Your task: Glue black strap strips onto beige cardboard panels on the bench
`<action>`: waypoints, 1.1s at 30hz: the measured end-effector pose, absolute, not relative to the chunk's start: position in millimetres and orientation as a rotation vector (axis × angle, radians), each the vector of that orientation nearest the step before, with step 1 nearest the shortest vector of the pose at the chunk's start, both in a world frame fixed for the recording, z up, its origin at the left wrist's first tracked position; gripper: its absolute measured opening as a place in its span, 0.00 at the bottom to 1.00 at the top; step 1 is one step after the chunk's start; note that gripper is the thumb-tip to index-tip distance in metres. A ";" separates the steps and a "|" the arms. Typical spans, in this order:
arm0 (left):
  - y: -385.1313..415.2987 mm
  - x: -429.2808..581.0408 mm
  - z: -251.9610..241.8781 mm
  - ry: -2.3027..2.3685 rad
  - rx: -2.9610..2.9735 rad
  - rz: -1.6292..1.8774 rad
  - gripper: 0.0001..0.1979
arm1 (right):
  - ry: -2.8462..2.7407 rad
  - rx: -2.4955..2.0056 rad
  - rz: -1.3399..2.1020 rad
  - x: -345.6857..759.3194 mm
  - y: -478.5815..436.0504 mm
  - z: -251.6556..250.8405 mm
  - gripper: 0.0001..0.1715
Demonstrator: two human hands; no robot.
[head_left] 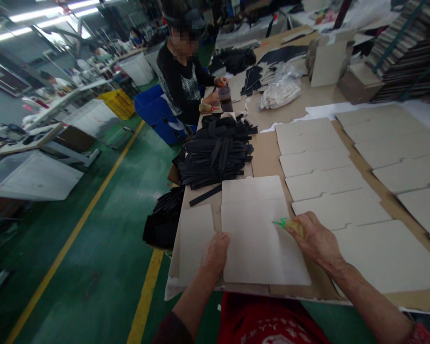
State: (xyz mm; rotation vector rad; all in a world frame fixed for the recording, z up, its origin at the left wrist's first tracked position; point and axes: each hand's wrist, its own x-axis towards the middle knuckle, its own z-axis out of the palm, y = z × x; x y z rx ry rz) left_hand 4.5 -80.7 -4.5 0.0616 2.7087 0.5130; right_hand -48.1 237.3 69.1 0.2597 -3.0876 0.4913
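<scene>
My right hand is wrapped round a small yellowish squeeze bottle with a green nozzle. Its tip points left, over a pale cardboard sheet lying flat in front of me. Whether the tip touches the surface I cannot tell. My left hand is closed at the left edge of that sheet, fingers curled against it; their undersides are hidden. Beneath and left of this hand lies another pale cardboard piece. A single black strip rests just beyond it.
Overlapping rows of cardboard sheets cover the table's right side. Bundled black strips are piled at the left edge, beside a co-worker with a dark container. Tied stacks stand far right. Green floor lies left.
</scene>
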 end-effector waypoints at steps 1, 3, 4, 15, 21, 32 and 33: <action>-79.6 5.2 -4.0 2.713 0.051 0.513 0.17 | -3.075 0.279 0.510 -49.2 236.7 67.8 0.17; -77.4 6.3 -2.5 2.722 0.031 0.511 0.17 | -3.053 0.291 0.547 -51.5 237.2 65.1 0.17; -76.4 6.8 -1.6 2.725 0.022 0.509 0.17 | -3.039 0.278 0.577 -52.7 238.4 63.9 0.17; -72.1 4.0 13.3 2.699 0.108 0.439 0.18 | -2.818 -0.192 1.138 -48.9 221.8 56.3 0.31; -78.5 1.6 16.0 2.664 0.185 0.388 0.17 | -2.885 0.172 1.176 -41.1 153.8 50.7 0.22; -88.7 6.0 8.1 2.683 0.301 0.363 0.20 | -3.046 0.501 0.651 -45.5 95.4 43.1 0.12; -88.9 6.7 5.6 2.701 0.318 0.348 0.20 | -3.052 0.524 0.598 -45.6 92.9 44.0 0.12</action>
